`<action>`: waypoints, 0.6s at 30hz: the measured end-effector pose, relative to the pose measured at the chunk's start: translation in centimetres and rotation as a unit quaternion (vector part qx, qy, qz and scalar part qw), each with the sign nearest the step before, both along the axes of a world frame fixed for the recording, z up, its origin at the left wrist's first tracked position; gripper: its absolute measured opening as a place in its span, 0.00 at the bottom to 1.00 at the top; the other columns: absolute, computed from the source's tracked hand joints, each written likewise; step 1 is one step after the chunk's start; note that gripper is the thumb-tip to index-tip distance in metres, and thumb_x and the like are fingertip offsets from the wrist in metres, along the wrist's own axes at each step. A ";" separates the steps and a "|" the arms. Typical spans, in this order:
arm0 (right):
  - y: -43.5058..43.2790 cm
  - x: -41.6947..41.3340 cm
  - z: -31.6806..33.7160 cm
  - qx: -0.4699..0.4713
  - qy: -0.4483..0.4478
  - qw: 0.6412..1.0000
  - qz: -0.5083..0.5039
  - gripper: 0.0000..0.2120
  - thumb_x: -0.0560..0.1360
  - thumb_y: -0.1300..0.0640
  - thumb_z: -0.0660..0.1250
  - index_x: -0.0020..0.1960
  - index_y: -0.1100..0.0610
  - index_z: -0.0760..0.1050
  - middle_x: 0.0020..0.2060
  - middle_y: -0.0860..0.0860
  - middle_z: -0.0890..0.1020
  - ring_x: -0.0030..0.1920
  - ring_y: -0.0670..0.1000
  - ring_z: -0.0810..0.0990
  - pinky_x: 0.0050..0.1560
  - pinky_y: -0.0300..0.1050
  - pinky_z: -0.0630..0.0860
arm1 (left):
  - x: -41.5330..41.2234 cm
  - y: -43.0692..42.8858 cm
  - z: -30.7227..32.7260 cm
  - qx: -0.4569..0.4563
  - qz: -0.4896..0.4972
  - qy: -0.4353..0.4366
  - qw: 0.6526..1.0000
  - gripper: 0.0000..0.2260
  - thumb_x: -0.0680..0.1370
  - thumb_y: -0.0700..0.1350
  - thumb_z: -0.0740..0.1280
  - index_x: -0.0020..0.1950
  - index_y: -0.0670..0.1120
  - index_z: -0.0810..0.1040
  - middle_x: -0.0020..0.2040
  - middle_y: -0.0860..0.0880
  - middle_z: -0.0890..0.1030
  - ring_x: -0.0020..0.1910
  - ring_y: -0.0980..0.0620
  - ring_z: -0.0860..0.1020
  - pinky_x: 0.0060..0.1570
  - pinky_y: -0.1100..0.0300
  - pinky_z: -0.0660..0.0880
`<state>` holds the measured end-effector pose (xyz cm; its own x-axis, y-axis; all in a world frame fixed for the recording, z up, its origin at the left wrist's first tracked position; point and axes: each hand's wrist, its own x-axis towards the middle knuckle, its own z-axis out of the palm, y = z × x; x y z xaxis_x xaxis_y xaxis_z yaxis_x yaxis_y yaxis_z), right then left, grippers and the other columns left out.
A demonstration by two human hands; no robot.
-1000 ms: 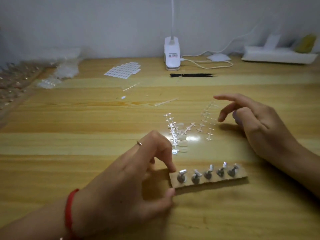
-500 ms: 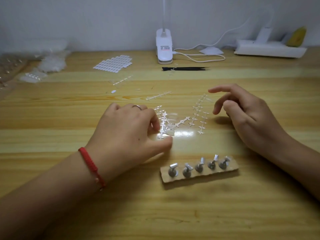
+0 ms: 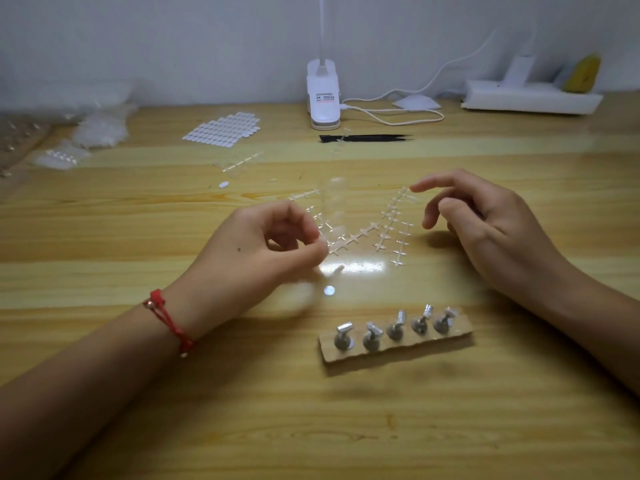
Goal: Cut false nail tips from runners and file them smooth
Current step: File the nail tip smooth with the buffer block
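Several clear plastic runners [image 3: 391,233], with small cross-shaped stubs, lie fanned out on the wooden table [image 3: 346,427] between my hands. My left hand [image 3: 256,258], which has a red string at the wrist, pinches a clear, blurred false nail tip [image 3: 332,202] between thumb and fingertips. The tip stands up above the runners. My right hand [image 3: 485,230] hovers to the right with its fingers loosely bent. Its index fingertip is at the far end of one runner and it holds nothing.
A wooden block [image 3: 450,341] with several metal nail stands lies in front of the runners. A small white dot [image 3: 329,290] lies near my left hand. Farther back are black tweezers [image 3: 363,137], a white lamp base [image 3: 323,98], a sheet of white pads [image 3: 223,129], plastic bags [image 3: 100,129] and a power strip [image 3: 530,97].
My left hand let go of the wooden block, moved up to the runners and lifted a clear tip. My right hand stayed beside the runners.
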<state>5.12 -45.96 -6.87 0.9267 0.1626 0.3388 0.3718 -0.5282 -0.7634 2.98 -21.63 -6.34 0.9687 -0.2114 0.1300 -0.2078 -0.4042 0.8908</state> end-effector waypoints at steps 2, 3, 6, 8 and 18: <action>0.0 0.1 0.1 0.007 0.011 1.000 -0.007 0.15 0.78 0.66 0.59 0.55 0.52 0.79 0.36 0.51 0.80 0.29 0.42 0.70 0.33 0.31 0.66 | 0.0 -0.1 0.2 -0.018 -0.006 -0.024 1.000 0.09 0.71 0.41 0.74 0.42 0.46 0.74 0.40 0.48 0.83 0.31 0.58 0.74 0.33 0.66 0.70; 0.1 0.1 0.2 0.023 0.022 0.999 -0.006 0.13 0.79 0.64 0.60 0.55 0.52 0.79 0.36 0.51 0.81 0.29 0.42 0.69 0.33 0.33 0.66 | 0.1 -0.2 0.4 -0.023 -0.016 -0.032 0.999 0.12 0.70 0.42 0.75 0.43 0.46 0.71 0.40 0.49 0.83 0.34 0.57 0.76 0.35 0.62 0.70; 0.4 -0.3 1.1 0.142 0.105 0.983 0.054 0.10 0.75 0.52 0.68 0.55 0.52 0.81 0.38 0.51 0.81 0.29 0.42 0.68 0.31 0.30 0.66 | 0.3 -0.3 1.8 -0.008 -0.075 -0.029 0.997 0.19 0.69 0.47 0.76 0.45 0.47 0.65 0.40 0.52 0.84 0.38 0.50 0.78 0.36 0.56 0.72; 0.6 -0.6 1.6 0.188 0.158 0.965 0.093 0.18 0.69 0.44 0.73 0.57 0.48 0.81 0.41 0.49 0.83 0.30 0.42 0.68 0.30 0.29 0.66 | 0.8 -0.5 2.7 0.047 -0.114 -0.023 0.992 0.19 0.69 0.50 0.74 0.46 0.47 0.64 0.41 0.53 0.84 0.39 0.49 0.79 0.35 0.55 0.73; 1.2 -1.2 2.3 0.228 0.154 0.958 0.085 0.11 0.58 0.48 0.74 0.36 0.53 0.84 0.28 0.46 0.81 0.26 0.39 0.71 0.27 0.28 0.65 | 2.0 -2.1 4.9 0.040 -0.158 -0.050 0.985 0.13 0.71 0.41 0.70 0.48 0.48 0.65 0.38 0.52 0.81 0.37 0.56 0.76 0.40 0.59 0.73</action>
